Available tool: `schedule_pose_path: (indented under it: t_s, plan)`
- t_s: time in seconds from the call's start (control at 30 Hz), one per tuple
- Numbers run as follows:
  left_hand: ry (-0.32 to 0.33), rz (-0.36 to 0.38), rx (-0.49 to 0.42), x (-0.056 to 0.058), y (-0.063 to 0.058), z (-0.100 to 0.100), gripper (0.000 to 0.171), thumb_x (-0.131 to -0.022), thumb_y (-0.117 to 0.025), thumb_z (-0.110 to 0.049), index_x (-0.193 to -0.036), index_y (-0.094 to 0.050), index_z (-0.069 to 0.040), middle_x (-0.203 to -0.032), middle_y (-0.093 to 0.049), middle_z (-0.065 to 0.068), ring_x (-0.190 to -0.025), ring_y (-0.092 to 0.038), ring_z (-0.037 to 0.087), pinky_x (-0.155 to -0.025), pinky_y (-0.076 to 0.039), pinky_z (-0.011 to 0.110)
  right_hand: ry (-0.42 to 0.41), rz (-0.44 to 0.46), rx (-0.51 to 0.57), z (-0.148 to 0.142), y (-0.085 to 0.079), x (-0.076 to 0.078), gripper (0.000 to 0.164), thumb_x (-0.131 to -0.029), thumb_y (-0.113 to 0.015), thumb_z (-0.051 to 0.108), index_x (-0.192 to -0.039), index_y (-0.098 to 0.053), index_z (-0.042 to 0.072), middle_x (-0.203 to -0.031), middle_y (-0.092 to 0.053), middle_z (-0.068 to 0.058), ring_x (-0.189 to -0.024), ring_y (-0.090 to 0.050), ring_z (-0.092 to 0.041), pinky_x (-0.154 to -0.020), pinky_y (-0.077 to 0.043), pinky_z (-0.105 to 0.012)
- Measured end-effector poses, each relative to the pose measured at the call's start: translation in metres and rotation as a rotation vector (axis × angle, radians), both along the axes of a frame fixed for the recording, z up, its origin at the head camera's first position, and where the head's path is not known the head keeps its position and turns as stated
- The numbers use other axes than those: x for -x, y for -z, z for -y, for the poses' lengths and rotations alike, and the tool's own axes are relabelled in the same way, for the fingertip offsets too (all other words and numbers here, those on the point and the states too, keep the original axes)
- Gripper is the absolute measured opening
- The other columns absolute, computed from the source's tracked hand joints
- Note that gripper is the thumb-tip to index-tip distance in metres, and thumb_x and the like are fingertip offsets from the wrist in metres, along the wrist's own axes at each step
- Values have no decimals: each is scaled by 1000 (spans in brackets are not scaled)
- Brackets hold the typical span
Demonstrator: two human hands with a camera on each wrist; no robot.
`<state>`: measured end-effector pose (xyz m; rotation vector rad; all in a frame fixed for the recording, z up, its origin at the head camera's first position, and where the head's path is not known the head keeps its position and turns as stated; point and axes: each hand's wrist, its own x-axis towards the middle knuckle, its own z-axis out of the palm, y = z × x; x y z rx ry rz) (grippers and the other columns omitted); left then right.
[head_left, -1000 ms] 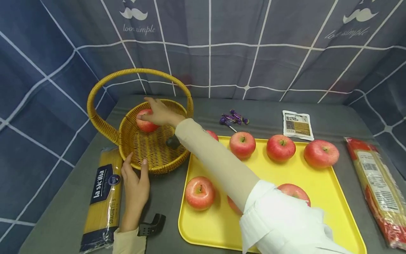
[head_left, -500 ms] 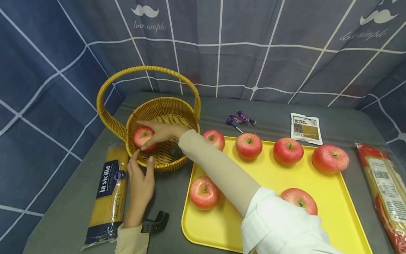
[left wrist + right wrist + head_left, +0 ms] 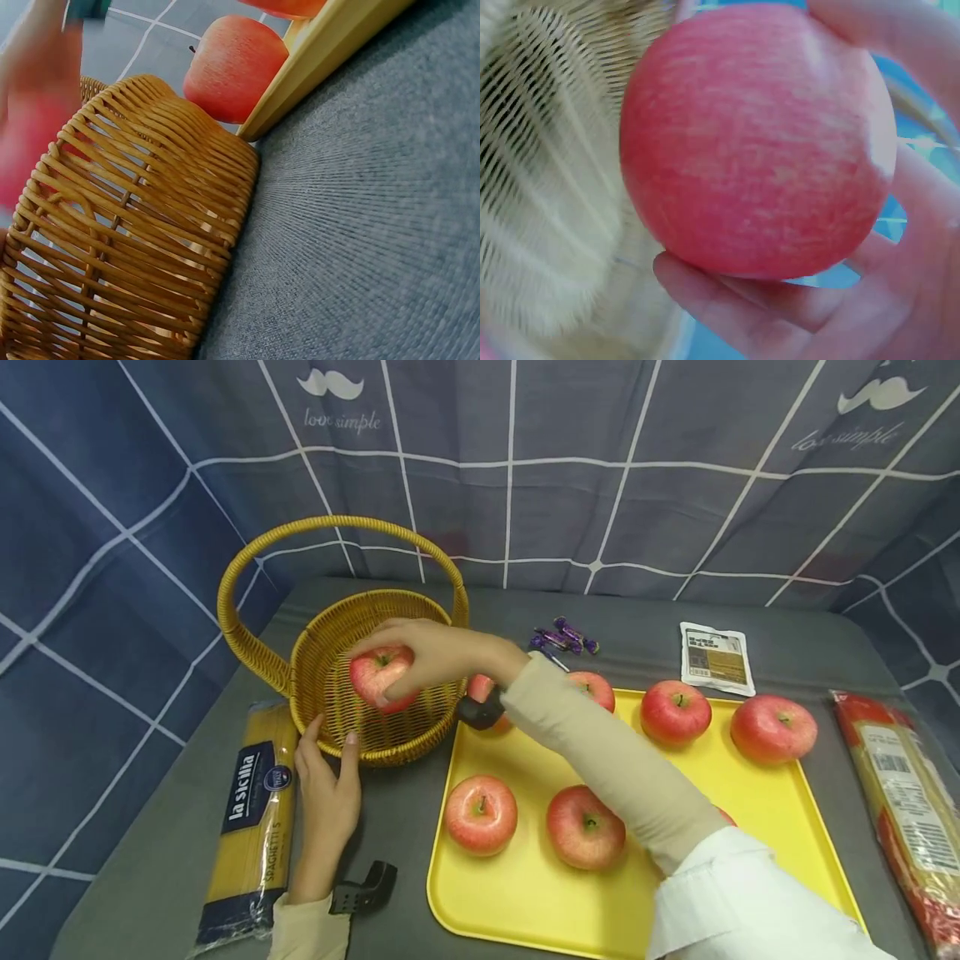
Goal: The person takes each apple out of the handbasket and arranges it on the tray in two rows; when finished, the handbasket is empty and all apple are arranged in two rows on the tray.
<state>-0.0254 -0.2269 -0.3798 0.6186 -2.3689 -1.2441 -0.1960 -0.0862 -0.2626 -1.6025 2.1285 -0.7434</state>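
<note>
My right hand (image 3: 423, 660) grips a red apple (image 3: 381, 678) above the yellow wicker basket (image 3: 356, 752), fingers and thumb around its sides. In the right wrist view the apple (image 3: 757, 142) fills the middle, with the basket's woven inside (image 3: 555, 165) blurred behind it. My left hand (image 3: 327, 797) is at the basket's near rim, fingertips right at the edge and thumb spread apart from the fingers. The left wrist view shows the basket's woven outer wall (image 3: 135, 225) close up; most of that hand is out of this view.
Right of the basket, a yellow tray (image 3: 525, 910) holds several red apples (image 3: 480, 816), some partly behind the right arm. Spaghetti (image 3: 251, 827) lies left of the left hand. Purple-wrapped candies (image 3: 566, 637), a white pouch (image 3: 716, 658) and a red-ended noodle pack (image 3: 900, 810) lie around the tray.
The right hand first reached to the apple inside the basket, shifted it nearer the front, and now has it raised and further right. The left hand has stayed at the rim.
</note>
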Motion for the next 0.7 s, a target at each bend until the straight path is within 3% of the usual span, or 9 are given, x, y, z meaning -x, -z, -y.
schedule_pose_path:
  t_s: [0.13, 0.23, 0.33, 0.5, 0.57, 0.7]
  plan:
    - [-6, -8, -1, 0, 0, -2, 56, -94, -42, -39, -142, -21, -17, -145, -19, 19, -135, -19, 39, -103, -19, 60, 75, -61, 115, -76, -19, -16, 59, -74, -70, 37, -128, -51, 28, -131, -44, 5, -120, -40, -6, -99, -36, -25]
    - [-8, -9, -9, 0, 1, -4, 57, -94, -41, -39, -142, -21, -17, -145, -18, 20, -135, -18, 39, -103, -19, 60, 177, -126, 112, -142, -24, -31, 56, -74, -71, 36, -127, -51, 31, -135, -42, 6, -123, -40, -7, -99, -35, -27]
    - [-9, -14, -18, -1, 3, -4, 57, -94, -41, -38, -142, -21, -16, -145, -18, 20, -135, -17, 39, -104, -17, 60, 324, -169, 75, -210, -20, -50, 58, -74, -73, 32, -127, -49, 34, -136, -40, 9, -121, -40, -3, -95, -34, -20]
    - [-15, -25, -17, -2, 2, -4, 57, -94, -41, -38, -142, -21, -16, -144, -18, 21, -134, -17, 42, -102, -17, 62, 564, -175, 110, -307, 11, -87, 70, -66, -79, 10, -128, -49, 22, -134, -41, 7, -123, -32, 2, -89, -26, -3]
    - [-15, -31, -15, -2, 2, -4, 57, -94, -42, -38, -142, -21, -16, -144, -18, 22, -134, -17, 42, -101, -18, 63, 668, -149, 118, -338, 31, -103, 75, -61, -81, 4, -128, -49, 16, -134, -40, 7, -122, -30, 4, -84, -29, -2]
    - [-3, -38, -17, -1, 2, -5, 57, -94, -42, -37, -142, -20, -16, -144, -18, 22, -133, -17, 43, -100, -18, 63, 855, -81, 67, -385, 73, -130, 79, -61, -80, 2, -131, -46, 13, -132, -32, 22, -113, -28, 13, -75, -28, 1]
